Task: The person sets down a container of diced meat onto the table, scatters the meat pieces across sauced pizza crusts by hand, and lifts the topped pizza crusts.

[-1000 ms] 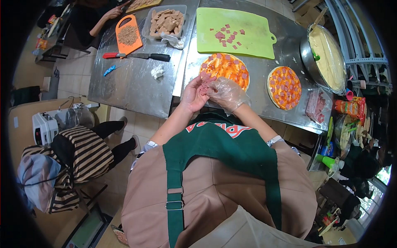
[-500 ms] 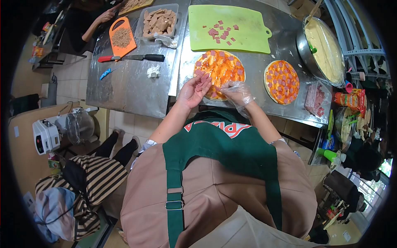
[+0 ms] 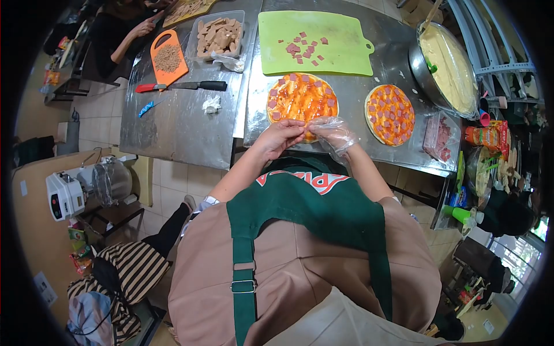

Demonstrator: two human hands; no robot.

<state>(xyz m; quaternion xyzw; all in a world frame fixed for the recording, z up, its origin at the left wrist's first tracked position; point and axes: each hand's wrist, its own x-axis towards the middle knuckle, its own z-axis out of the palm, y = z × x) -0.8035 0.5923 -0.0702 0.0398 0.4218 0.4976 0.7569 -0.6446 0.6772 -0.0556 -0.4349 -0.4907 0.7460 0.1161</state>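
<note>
Over the near edge of a sauced pizza (image 3: 303, 99), my left hand (image 3: 281, 140) is bare, with its fingers curled together around ham pieces that are mostly hidden now. My right hand (image 3: 333, 135) wears a clear plastic glove. Its fingertips are pinched and meet the left fingertips; whatever is between them is too small to make out. Ham squares dot the outer part of this pizza, while its middle shows sauce. To the right lies a second pizza (image 3: 389, 115), covered all over with ham squares. Loose ham squares (image 3: 306, 48) lie on a green cutting board (image 3: 346, 34) behind.
At right are a large bowl (image 3: 414, 66) of pale dough under plastic and a clear box (image 3: 441, 138) of ham. To the left are a knife (image 3: 212, 86), an orange board (image 3: 178, 68) and a tub (image 3: 195, 52) of brown pieces. Another person's hand (image 3: 142, 29) works beyond.
My left hand has turned from palm-up with ham showing to fingers curled in. My right hand's fingertips have come from the pizza's edge to meet the left fingertips. The view has shifted slightly.
</note>
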